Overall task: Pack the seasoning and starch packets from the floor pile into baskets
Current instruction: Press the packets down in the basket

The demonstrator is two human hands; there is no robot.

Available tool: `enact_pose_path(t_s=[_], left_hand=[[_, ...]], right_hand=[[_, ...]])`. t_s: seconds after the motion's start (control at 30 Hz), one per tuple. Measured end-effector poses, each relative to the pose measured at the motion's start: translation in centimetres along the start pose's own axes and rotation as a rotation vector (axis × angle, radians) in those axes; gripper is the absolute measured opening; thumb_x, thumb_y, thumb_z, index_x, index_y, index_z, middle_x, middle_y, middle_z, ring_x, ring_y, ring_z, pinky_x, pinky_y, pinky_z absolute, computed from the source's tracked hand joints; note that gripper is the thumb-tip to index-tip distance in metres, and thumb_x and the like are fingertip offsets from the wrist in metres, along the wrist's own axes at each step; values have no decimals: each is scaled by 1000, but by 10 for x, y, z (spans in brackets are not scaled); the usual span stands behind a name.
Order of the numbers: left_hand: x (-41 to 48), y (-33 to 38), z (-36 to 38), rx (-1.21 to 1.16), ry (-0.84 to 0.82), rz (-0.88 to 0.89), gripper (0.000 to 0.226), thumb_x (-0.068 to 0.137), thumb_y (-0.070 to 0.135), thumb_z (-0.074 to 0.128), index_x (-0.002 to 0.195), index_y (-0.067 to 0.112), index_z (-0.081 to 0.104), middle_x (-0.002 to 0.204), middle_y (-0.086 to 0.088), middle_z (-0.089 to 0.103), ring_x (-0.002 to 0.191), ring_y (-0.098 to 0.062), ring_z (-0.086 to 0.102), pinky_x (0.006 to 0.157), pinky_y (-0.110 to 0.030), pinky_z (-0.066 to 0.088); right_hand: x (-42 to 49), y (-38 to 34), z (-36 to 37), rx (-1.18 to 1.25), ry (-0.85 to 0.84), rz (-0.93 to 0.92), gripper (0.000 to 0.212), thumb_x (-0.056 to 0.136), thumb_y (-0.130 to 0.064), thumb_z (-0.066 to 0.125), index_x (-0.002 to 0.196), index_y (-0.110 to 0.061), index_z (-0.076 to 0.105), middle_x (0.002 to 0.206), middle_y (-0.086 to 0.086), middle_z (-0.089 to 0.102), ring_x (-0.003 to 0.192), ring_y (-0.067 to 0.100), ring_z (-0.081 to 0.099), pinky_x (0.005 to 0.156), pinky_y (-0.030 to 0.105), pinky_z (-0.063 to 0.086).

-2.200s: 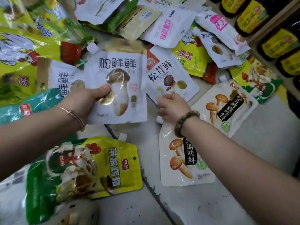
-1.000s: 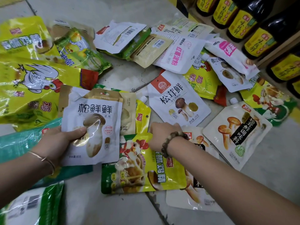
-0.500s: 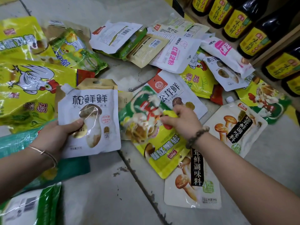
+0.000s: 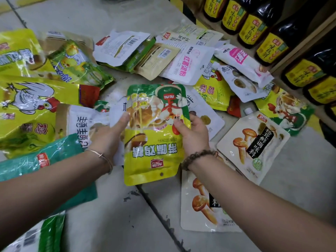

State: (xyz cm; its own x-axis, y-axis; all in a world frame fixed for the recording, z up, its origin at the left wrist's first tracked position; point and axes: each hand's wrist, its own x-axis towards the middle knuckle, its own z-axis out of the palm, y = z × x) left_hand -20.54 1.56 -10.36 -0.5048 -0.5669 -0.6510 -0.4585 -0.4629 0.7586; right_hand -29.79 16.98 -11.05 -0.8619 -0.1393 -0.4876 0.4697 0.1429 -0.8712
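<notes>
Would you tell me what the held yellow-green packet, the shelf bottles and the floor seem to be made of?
The yellow-green packet looks like glossy printed plastic film, judging by its creases and bright glare. The bottles are dark, shiny glass or hard plastic, I cannot tell which, with yellow labels. The floor seems matt pale tile or concrete, showing a dark joint and scuffs.

The white pouch [image 4: 116,108] is mostly hidden behind the yellow packet [image 4: 154,142]. The right forearm [image 4: 245,197] covers part of a mushroom pouch [image 4: 196,202]. The bottles [image 4: 269,44] are cut off at the right edge.
</notes>
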Motion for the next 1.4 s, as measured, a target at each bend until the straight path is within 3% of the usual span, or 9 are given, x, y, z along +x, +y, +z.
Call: enact_pose_path(t_s=[0.1,0.2,0.4,0.47,0.57,0.67,0.83,1.17,1.4], left_hand=[[-12,1,24,108,-103,-34,44,61,42,83,84,8,68,66,-4,72,60,-19,69,67,-35,56],[-10,-6,34,136,-108,-56,37,70,28,80,93,4,65,58,-3,69,47,-13,64,49,-24,55],[-11,-17,43,117,-68,-108,26,74,27,77,83,8,61,53,-3,68,55,-22,65,63,-36,58],[-10,-18,44,120,-84,-117,32,73,29,77,90,9,60,56,-4,69,48,-20,65,51,-32,58],[-8,-22,48,157,-105,-122,37,70,32,78,94,7,64,69,-11,72,52,-22,67,64,-37,59],[-7,-25,52,189,-113,-89,25,72,31,76,78,10,66,74,-11,70,58,-20,65,75,-37,55],[-12,-25,57,174,-120,-85,19,77,25,73,75,10,62,50,-1,66,40,-12,61,40,-21,51],[-13,-29,59,276,-121,-94,31,66,33,79,72,6,65,59,-10,69,63,-30,63,76,-41,52],[-12,-28,68,299,-122,-53,28,71,32,77,69,7,64,53,-6,67,54,-25,61,60,-30,49]], right_hand=[[-6,4,0,-63,5,-17,26,86,-14,64,111,-11,59,106,6,66,98,24,63,90,41,51],[6,1,-15,-175,25,-1,24,88,-23,62,109,-11,59,103,2,65,97,20,61,91,36,49],[48,9,-101,-896,255,-12,61,78,-37,70,130,-17,46,137,8,45,126,26,42,101,36,37],[50,17,-113,-1044,259,51,76,74,-40,71,139,-23,35,149,7,29,137,25,27,110,44,28],[52,17,-119,-1103,222,155,97,70,-41,74,146,-28,15,157,6,-6,145,23,-3,113,57,8],[62,11,-122,-1052,214,173,101,69,-46,75,147,-27,15,157,6,-12,145,24,-10,111,63,11],[69,12,-143,-942,456,25,66,78,-40,68,135,-25,40,150,4,27,136,26,27,108,46,27],[76,-6,-174,-586,655,421,111,61,-56,79,145,-17,18,145,18,26,135,35,29,105,53,34],[75,-15,-186,-7,682,434,53,90,-40,59,132,-13,43,134,-2,49,124,14,47,88,23,42]])
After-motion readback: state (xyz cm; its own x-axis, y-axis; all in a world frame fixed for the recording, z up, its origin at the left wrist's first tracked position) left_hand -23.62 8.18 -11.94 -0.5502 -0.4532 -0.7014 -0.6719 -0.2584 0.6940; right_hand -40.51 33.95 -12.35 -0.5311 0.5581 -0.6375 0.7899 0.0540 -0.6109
